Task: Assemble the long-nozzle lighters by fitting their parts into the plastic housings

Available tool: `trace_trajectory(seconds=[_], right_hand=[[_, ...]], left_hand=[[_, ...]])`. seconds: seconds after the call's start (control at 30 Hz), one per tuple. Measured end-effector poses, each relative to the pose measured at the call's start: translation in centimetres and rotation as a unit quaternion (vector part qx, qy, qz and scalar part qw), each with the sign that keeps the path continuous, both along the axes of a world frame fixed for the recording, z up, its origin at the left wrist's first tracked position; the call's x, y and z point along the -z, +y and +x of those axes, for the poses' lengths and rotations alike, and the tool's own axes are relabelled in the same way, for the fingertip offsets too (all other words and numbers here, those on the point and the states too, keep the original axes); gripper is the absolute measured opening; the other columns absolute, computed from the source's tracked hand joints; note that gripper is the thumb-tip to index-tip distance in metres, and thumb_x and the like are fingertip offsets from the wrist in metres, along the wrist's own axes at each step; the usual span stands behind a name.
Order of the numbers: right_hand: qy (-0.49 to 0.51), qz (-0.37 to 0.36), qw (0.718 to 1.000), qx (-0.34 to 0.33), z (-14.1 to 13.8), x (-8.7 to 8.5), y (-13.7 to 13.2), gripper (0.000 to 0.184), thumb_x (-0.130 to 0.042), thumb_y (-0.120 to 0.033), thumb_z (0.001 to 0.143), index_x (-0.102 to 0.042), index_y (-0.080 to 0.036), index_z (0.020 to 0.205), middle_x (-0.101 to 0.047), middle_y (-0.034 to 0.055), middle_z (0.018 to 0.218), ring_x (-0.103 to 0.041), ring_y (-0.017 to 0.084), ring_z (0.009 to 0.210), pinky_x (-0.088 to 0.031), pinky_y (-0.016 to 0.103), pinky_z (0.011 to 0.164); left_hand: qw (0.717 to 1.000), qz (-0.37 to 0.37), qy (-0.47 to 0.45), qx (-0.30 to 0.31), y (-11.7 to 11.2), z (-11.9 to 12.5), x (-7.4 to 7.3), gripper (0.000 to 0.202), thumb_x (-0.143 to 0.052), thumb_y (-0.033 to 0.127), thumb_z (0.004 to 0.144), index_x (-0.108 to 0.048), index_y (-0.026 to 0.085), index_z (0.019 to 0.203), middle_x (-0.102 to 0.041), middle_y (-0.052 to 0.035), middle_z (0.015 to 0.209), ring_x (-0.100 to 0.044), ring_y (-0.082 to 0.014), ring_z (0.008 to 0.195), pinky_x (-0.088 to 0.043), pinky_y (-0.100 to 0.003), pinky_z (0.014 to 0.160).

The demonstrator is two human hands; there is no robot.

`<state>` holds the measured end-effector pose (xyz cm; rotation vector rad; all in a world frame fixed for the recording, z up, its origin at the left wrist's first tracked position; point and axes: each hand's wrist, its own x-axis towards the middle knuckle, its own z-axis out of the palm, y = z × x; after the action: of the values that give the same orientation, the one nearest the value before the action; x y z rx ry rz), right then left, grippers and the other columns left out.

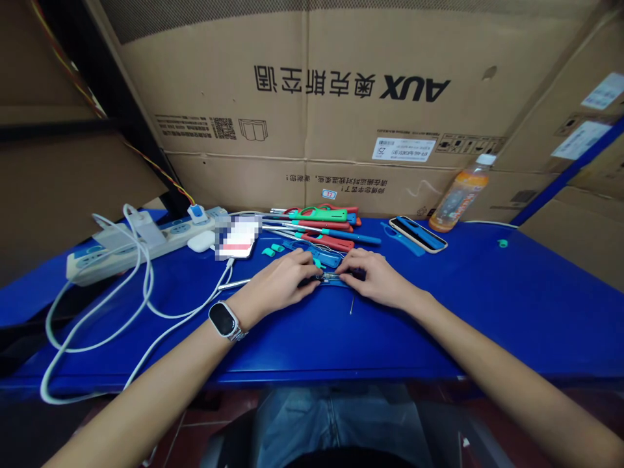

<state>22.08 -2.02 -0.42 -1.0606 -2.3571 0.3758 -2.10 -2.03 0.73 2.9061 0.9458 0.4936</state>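
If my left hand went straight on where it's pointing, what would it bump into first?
Your left hand would first meet the small clear part at its fingertips, then probably your right hand opposite; depth is hard to judge here.

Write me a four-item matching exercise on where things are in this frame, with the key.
1. Watch
2. Orange drink bottle
3. Power strip
4. Small part

A. At the left side of the blue table, with plugs in it
B. Between the fingers of the left hand and right hand
C. By the cardboard, toward the right
D. On the left wrist

Pairs: 1-D, 2-C, 3-A, 4-B
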Motion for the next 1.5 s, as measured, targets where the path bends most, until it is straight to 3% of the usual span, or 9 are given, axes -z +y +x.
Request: trace_trajectory(seconds=[0.2, 0.43, 0.63, 0.87, 0.93, 1.13, 1.4, 1.5], right_hand=[[0.017, -0.028, 0.999, 0.009, -0.1, 0.1, 0.1, 0.010, -0.065, -0.016, 0.086, -0.074, -0.019, 0.085, -0.069, 0.0044, 0.090, -0.064, 0.017, 0.085, -0.047, 0.031, 0.078], [0.000, -0.027, 0.999, 0.021, -0.3, -0.3, -0.1, 0.009, -0.066, -0.015, 0.084, -0.074, -0.019, 0.082, -0.068, 0.0037, 0.086, -0.062, 0.015, 0.078, -0.044, 0.027, 0.072], [-0.010, -0.022, 1.000, 0.007, 0.1, -0.2, 0.2, 0.010, -0.065, -0.016, 0.085, -0.074, -0.019, 0.087, -0.068, 0.0046, 0.091, -0.062, 0.017, 0.084, -0.046, 0.031, 0.077], [-0.033, 0.011, 0.999, -0.001, -1.5, -2.0, -0.1, 0.010, -0.061, -0.019, 0.087, -0.070, -0.019, 0.091, -0.068, 0.0063, 0.095, -0.061, 0.021, 0.092, -0.045, 0.038, 0.085], [-0.058, 0.020, 0.998, -0.012, -2.7, -2.2, 0.1, 0.010, -0.063, -0.023, 0.087, -0.071, -0.020, 0.092, -0.068, 0.0058, 0.097, -0.062, 0.021, 0.094, -0.043, 0.039, 0.088], [-0.100, -0.007, 0.995, -0.004, -5.2, -1.0, 1.8, 0.013, -0.067, -0.026, 0.084, -0.072, -0.020, 0.094, -0.068, 0.0056, 0.097, -0.063, 0.019, 0.084, -0.043, 0.029, 0.070], [-0.075, -0.012, 0.996, -0.039, -4.9, -0.5, 2.2, 0.007, -0.066, -0.019, 0.085, -0.072, -0.018, 0.087, -0.068, 0.0037, 0.090, -0.061, 0.015, 0.078, -0.042, 0.027, 0.070], [-0.088, 0.012, 0.995, -0.051, -4.8, -0.4, 2.2, 0.008, -0.065, -0.019, 0.086, -0.072, -0.019, 0.088, -0.068, 0.0040, 0.091, -0.061, 0.016, 0.078, -0.041, 0.027, 0.070]], left_hand=[[1.000, 0.003, 0.019, 0.013, 0.1, -0.1, 0.1, 0.027, -0.047, 0.025, 0.099, -0.073, 0.017, 0.103, -0.059, -0.0079, 0.094, -0.054, -0.0197, 0.087, -0.046, -0.032, 0.080], [1.000, -0.019, 0.005, 0.003, 0.0, -0.1, -0.3, 0.027, -0.049, 0.028, 0.097, -0.066, 0.018, 0.116, -0.059, -0.0079, 0.101, -0.055, -0.0218, 0.095, -0.046, -0.035, 0.086], [0.992, -0.103, -0.030, -0.070, 1.2, -2.3, -0.9, 0.044, -0.071, 0.044, 0.080, -0.064, 0.018, 0.115, -0.060, -0.0081, 0.113, -0.055, -0.0262, 0.108, -0.046, -0.042, 0.095], [0.985, -0.149, -0.029, -0.087, 1.9, -3.4, -0.8, 0.024, -0.060, 0.022, 0.081, -0.069, 0.016, 0.103, -0.067, -0.0077, 0.101, -0.062, -0.0203, 0.090, -0.051, -0.033, 0.081], [0.986, -0.147, -0.026, -0.078, 2.0, -3.2, -0.6, 0.021, -0.059, 0.024, 0.084, -0.070, 0.017, 0.101, -0.067, -0.0074, 0.098, -0.062, -0.0202, 0.088, -0.050, -0.032, 0.080], [0.992, -0.112, -0.021, -0.050, 2.5, -2.8, 0.4, 0.016, -0.058, 0.027, 0.090, -0.071, 0.019, 0.095, -0.066, -0.0053, 0.093, -0.061, -0.0184, 0.083, -0.046, -0.029, 0.075], [0.998, -0.047, 0.007, -0.039, 2.1, -2.5, -0.1, 0.012, -0.059, 0.020, 0.090, -0.070, 0.019, 0.087, -0.064, -0.0052, 0.088, -0.061, -0.0189, 0.080, -0.045, -0.029, 0.074], [0.997, -0.056, -0.003, -0.043, 2.1, -2.5, -0.1, 0.010, -0.061, 0.023, 0.089, -0.070, 0.019, 0.090, -0.065, -0.0054, 0.090, -0.062, -0.0193, 0.081, -0.045, -0.029, 0.074]])
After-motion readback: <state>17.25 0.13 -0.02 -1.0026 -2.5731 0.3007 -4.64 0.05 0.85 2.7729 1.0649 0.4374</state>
